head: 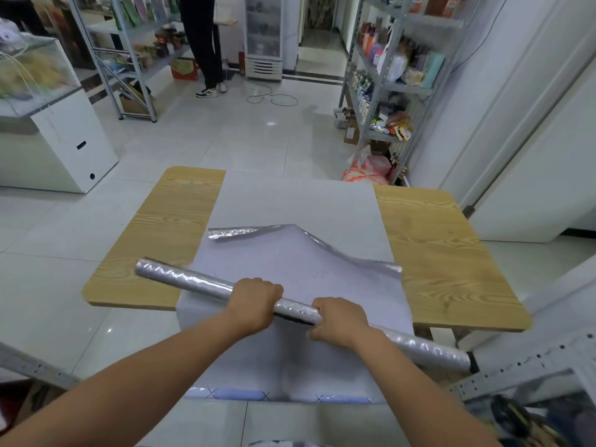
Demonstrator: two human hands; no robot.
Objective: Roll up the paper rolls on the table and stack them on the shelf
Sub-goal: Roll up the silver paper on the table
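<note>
A long silver paper roll (187, 279) lies slanted above the near edge of the wooden table (154, 240). My left hand (254, 301) grips it near its middle, and my right hand (338, 321) holds it just to the right. Under the roll lies a pale lilac sheet (296, 272), unrolled, with its far edge curled up and showing a silver back. It hangs over the table's near edge. Beneath it a plain grey sheet (300, 201) covers the middle of the table.
Metal shelves (387, 85) with goods stand at the right, another rack (129, 59) at the far left. A white cabinet (64, 146) is on the left. A person's legs (206, 43) stand far back. A perforated metal rail (516, 372) runs near my right.
</note>
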